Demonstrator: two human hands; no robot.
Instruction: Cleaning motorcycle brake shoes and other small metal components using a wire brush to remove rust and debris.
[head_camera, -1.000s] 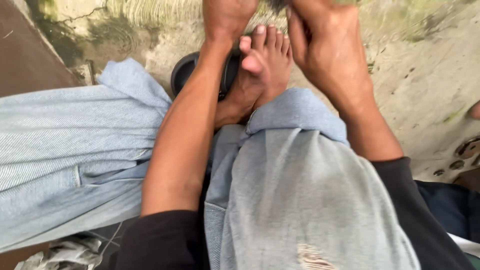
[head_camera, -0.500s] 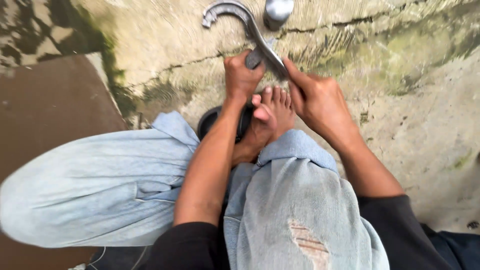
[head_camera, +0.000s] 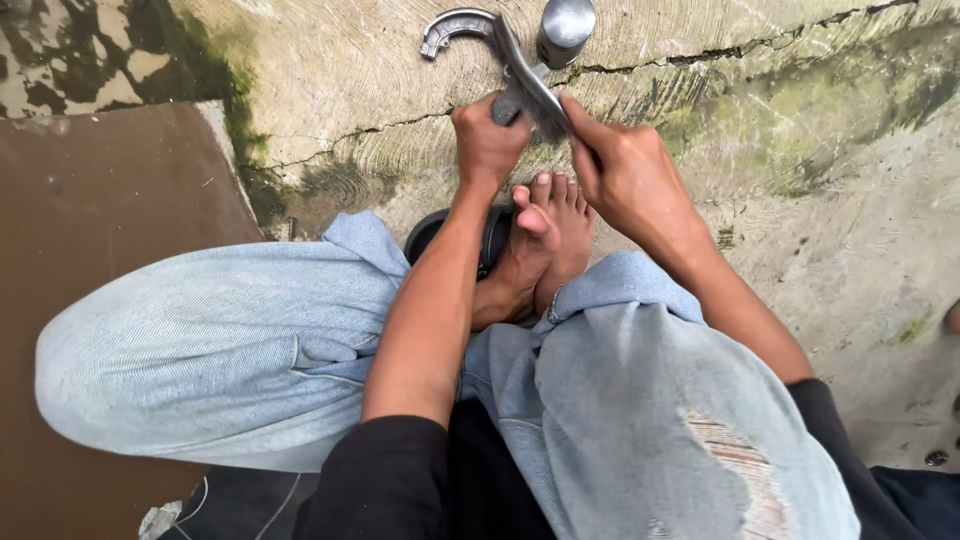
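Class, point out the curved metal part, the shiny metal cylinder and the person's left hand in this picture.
curved metal part (head_camera: 455, 22): head view, on its arched band.
shiny metal cylinder (head_camera: 566, 22): head view, on its rounded top.
left hand (head_camera: 487, 143): head view, on the back of the hand.

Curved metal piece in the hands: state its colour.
Dull silver-grey bare metal, seen best in the head view.

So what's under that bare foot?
A black sandal peeks out beside the foot, on cracked concrete. Most of it is hidden by the foot and the left arm.
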